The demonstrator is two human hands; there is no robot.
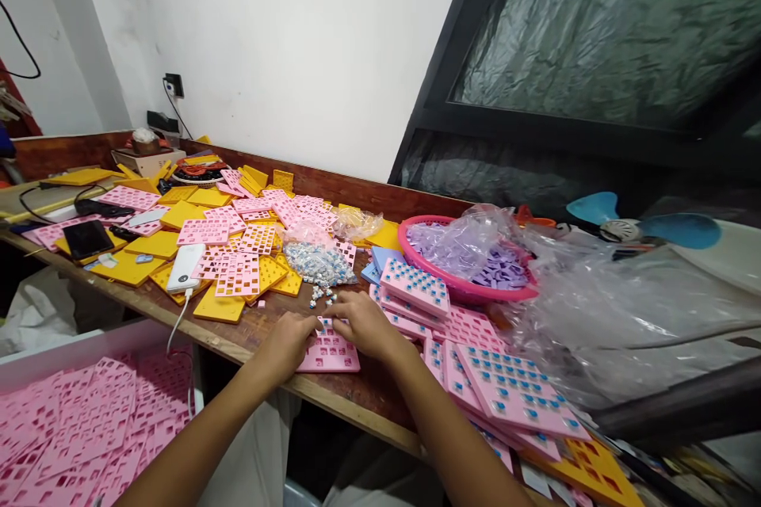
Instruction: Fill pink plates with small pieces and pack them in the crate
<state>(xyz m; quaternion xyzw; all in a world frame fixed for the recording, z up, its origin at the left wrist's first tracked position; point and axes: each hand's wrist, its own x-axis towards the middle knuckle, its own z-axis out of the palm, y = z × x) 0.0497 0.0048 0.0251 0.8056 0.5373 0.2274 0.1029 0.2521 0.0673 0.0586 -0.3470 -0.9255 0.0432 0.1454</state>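
Probably at the fitting step, working piece by piece; next, to judge from this, in need of careful lining-up and an even press. Under the fingers (343, 310), one wooden desk (270, 318). Below and left, one white bin (71, 356) of pink plates (89, 428), too jumbled to count. Beyond and right, one pink basket (455, 282). Nearer on the right, filled pink boards (517, 384), overlapping, uncountable. Just beyond the fingers, one clear bag (321, 260). Touching both left hand (296, 338) and right hand (361, 322), one pink board (330, 356), directly underneath; fingers bent, nearly together at its far edge, any pinched piece impossible to tell. Just past them, several loose parts (316, 297).
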